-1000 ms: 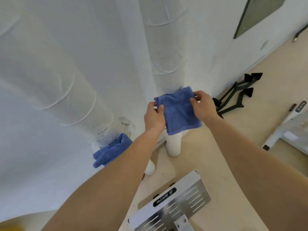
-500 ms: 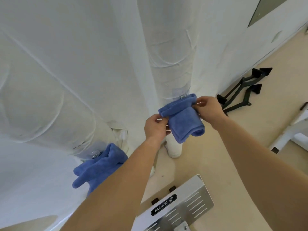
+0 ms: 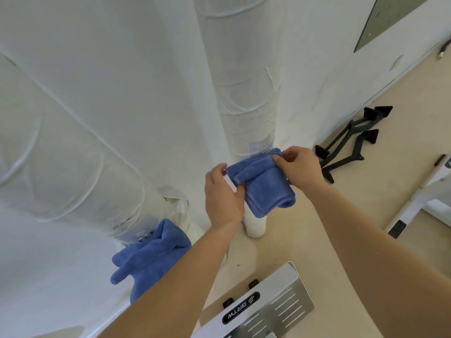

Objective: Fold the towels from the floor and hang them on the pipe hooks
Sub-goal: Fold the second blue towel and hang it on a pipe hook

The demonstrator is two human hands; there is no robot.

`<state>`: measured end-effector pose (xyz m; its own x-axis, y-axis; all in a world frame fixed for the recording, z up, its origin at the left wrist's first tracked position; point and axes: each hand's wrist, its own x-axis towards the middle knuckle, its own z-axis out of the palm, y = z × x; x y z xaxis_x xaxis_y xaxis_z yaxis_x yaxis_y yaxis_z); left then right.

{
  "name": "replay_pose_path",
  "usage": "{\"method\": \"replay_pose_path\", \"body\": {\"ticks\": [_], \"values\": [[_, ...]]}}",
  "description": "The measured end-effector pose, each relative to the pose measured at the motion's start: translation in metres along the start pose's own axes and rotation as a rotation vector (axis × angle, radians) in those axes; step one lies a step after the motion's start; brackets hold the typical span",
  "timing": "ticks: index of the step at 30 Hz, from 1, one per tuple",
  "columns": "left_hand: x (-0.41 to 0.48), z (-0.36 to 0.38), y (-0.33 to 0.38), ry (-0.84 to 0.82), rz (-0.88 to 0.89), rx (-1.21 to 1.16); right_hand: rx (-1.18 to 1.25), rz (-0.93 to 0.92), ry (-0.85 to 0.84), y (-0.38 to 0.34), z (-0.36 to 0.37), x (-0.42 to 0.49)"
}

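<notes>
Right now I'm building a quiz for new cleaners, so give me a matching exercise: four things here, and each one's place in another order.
Things
1. folded blue towel
2. second blue towel
3. black frames
4. silver slotted plate

Places
A. on the floor beside the wall
B. hanging at the left pipe
C. gripped by left hand and right hand at the middle pipe
D. bottom edge of view, bearing a black logo

Pairs: 1-C, 2-B, 3-A, 4-D
</notes>
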<state>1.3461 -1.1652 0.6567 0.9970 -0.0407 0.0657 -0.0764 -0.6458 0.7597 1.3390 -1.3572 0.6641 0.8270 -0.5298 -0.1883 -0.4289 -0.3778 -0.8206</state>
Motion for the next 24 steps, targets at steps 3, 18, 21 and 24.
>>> {"method": "replay_pose_path", "body": {"ticks": [3, 18, 21, 24], "values": [[-0.004, -0.003, 0.009, -0.028, 0.366, 0.115, 0.002, 0.061, -0.013, -0.002, -0.002, 0.005], [-0.003, 0.020, 0.015, -0.178, 0.215, 0.206, 0.145, -0.170, -0.205, 0.021, -0.011, -0.026], [0.000, 0.028, 0.015, -0.139, 0.182, 0.234, 0.104, -0.170, -0.115, 0.018, -0.003, -0.018], [0.003, 0.028, 0.017, -0.146, 0.171, 0.270, 0.072, -0.200, -0.053, 0.020, 0.003, -0.016]]}}
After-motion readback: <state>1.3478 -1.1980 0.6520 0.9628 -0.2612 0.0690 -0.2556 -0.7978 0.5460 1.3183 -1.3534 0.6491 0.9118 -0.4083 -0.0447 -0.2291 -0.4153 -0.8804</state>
